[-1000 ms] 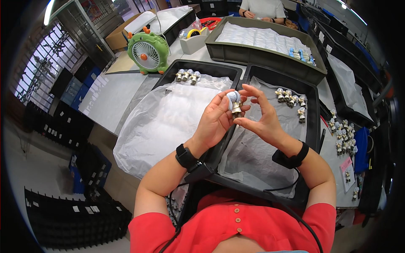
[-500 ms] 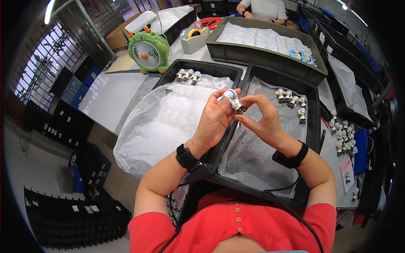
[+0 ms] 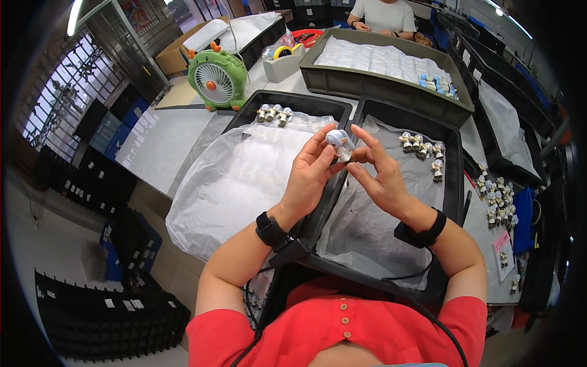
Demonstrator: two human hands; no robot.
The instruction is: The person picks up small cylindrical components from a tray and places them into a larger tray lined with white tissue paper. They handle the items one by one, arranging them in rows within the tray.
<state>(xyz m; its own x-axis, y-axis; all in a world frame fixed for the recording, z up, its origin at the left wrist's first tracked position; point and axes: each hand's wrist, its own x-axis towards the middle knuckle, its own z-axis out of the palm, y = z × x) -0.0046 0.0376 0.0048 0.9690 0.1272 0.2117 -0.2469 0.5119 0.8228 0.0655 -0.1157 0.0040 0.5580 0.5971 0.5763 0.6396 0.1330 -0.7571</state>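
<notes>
A small figurine (image 3: 336, 139) with a pale blue top and a white and gold body is held up over the rim between two black trays. My left hand (image 3: 309, 177) grips it between thumb and fingers from the left. From the other side, my right hand (image 3: 386, 182) has its thumb and a finger at the figurine's dark lower end, while the index finger points up, off it. Several similar figurines (image 3: 417, 144) stand at the far right of the right tray (image 3: 454, 177), on thin white sheeting. Others (image 3: 275, 114) stand at the back of the left tray (image 3: 293, 96).
Beyond the trays is an olive bin (image 3: 379, 85) with white wrapping and blue figurines. A green fan (image 3: 217, 79) stands back left beside a tape dispenser (image 3: 284, 64). Loose figurines (image 3: 501, 202) crowd the table at right. Across the bench sits another person (image 3: 385, 18).
The figurine has turned upright between my hands. My right index finger has lifted away from its lower end and straightened upward. The view has shifted slightly.
</notes>
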